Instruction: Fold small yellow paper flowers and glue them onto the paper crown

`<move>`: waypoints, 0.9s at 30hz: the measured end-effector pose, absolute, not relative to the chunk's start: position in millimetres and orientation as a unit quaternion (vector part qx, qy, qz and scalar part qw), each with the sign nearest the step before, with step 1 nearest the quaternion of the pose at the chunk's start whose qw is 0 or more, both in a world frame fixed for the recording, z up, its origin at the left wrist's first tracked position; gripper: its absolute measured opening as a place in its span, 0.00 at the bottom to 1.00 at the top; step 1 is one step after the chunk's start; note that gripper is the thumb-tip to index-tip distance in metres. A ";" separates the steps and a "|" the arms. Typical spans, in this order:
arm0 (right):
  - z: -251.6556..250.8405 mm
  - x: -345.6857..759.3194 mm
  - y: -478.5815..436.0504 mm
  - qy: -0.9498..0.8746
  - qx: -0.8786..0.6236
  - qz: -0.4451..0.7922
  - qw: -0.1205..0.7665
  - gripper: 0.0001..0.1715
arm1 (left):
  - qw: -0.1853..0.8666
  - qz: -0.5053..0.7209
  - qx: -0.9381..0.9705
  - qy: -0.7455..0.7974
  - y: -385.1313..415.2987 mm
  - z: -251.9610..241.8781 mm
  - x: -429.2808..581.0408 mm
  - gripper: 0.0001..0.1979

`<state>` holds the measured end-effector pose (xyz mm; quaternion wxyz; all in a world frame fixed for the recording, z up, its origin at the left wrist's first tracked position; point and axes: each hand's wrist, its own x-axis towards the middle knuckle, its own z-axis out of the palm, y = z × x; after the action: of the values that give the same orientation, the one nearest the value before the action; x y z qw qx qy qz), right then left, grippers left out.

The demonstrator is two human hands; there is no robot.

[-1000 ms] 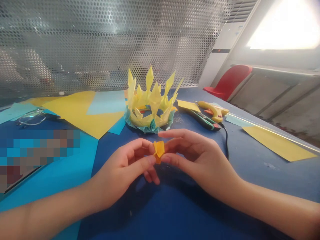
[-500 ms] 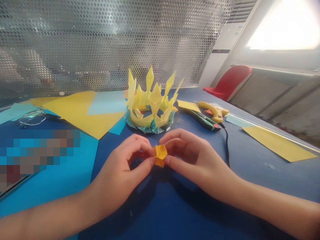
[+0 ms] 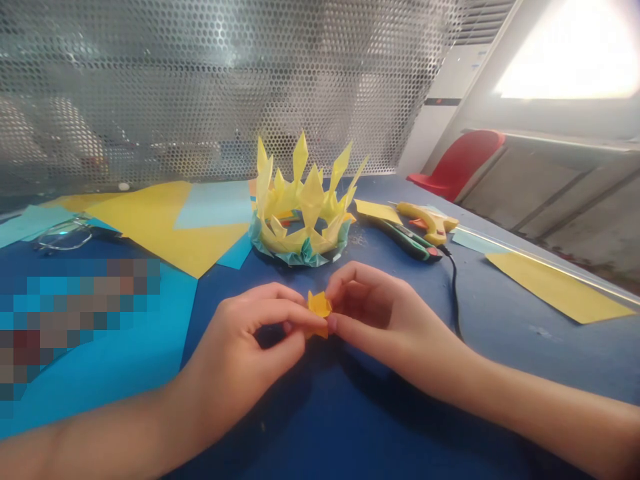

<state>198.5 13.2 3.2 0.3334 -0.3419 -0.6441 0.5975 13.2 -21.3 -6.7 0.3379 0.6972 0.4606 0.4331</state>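
A small folded piece of orange-yellow paper is pinched between both my hands just above the blue table. My left hand grips its left side with thumb and forefinger, the forefinger laid over the top. My right hand pinches its right side, fingers curled in. Most of the paper is hidden by my fingertips. Behind it stands a spiky yellow and teal paper crown.
Yellow and light blue paper sheets lie at the back left, with glasses. A yellow glue gun with a black cord and a green cutter lie at the right. A yellow sheet lies far right. Perforated metal screen behind.
My right forefinger has curled down from stretched out. Both hands have closed tighter round the paper piece, which now shows less and sits a little lower.
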 end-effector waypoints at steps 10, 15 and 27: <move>1.3 200.3 11.8 -0.670 -0.314 0.582 0.338 0.09 | 0.569 0.427 0.529 0.462 -16.5 -5.2 10.6 0.03; 6.4 200.0 11.7 -0.635 -0.305 0.616 0.353 0.13 | 0.611 0.473 0.480 0.417 -13.9 -3.3 9.1 0.06; 6.8 198.9 12.1 -0.580 -0.316 0.691 0.294 0.16 | 0.665 0.481 0.459 0.341 -15.4 -2.2 8.1 0.08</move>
<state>198.9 12.1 6.8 0.2937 -0.3158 -0.5800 0.6911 8.1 -15.4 -2.2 0.6647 0.4593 0.3410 0.4806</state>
